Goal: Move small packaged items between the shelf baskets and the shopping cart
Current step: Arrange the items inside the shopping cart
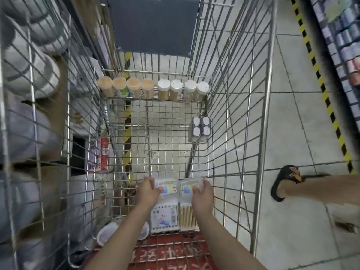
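Observation:
Both my hands reach down into the wire shopping cart [241, 117]. My left hand [147, 191] grips a small clear box with a white and blue label [169, 187]. Beside it my right hand [201, 191] grips a matching box [187, 189]. The two boxes sit side by side near the cart's floor. Just below them lie two flat packs of cotton swabs [165, 218], [188, 215]. Along the cart's far end stands a row of several round tubs, some tan-topped [119, 87] and some white-lidded [183, 89].
A pair of white and grey packs [200, 128] leans against the cart's right wall. Wire shelf baskets [31, 114] with pale bagged goods and a red pack [101, 156] are on the left. A foot in a black sandal [286, 182] stands on the tiled floor at right.

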`<control>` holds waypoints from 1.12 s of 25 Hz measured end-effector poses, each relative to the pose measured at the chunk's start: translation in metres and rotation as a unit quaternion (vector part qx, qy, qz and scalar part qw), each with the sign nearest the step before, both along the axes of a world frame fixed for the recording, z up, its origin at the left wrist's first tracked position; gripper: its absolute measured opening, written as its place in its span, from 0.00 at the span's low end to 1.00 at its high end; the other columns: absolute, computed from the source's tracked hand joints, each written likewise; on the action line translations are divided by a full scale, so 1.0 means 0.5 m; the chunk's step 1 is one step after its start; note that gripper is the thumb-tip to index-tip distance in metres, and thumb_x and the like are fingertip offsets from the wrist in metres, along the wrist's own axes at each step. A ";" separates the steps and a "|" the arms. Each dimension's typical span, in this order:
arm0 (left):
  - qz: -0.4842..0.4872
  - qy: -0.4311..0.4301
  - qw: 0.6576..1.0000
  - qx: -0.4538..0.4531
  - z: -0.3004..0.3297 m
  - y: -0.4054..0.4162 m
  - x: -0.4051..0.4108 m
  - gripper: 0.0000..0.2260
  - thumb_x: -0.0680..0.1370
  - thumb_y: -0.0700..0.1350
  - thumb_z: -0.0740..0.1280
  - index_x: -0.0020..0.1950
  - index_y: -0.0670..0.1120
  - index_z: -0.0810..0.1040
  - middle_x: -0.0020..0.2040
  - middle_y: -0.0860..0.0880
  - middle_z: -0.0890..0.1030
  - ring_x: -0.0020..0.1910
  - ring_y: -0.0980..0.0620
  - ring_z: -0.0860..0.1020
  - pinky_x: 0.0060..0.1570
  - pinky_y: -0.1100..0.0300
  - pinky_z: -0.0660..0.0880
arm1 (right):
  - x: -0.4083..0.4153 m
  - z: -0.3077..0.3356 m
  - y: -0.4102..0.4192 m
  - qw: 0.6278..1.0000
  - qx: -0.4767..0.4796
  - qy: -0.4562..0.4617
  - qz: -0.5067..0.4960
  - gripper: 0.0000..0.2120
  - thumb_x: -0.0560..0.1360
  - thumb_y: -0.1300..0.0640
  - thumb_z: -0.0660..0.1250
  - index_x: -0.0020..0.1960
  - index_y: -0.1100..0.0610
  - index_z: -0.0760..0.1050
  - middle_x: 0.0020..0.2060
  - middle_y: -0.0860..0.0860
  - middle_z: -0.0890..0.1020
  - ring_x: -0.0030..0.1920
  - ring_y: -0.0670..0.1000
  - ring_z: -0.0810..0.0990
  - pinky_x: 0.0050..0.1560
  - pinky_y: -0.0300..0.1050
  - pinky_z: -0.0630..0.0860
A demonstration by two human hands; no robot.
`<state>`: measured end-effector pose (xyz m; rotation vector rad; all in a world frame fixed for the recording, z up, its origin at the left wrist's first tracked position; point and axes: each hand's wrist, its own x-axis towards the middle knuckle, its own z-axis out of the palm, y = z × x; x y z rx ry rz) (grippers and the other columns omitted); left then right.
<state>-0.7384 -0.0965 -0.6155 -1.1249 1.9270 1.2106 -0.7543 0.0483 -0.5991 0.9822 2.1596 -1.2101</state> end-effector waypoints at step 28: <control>-0.055 0.063 0.994 0.070 0.007 0.092 -0.035 0.05 0.78 0.40 0.66 0.53 0.43 0.76 0.49 0.48 0.80 0.46 0.51 0.76 0.43 0.60 0.73 | 0.043 0.079 0.010 0.979 0.161 -0.013 0.128 0.17 0.78 0.62 0.58 0.66 0.57 0.71 0.59 0.50 0.78 0.44 0.47 0.73 0.37 0.39 0.67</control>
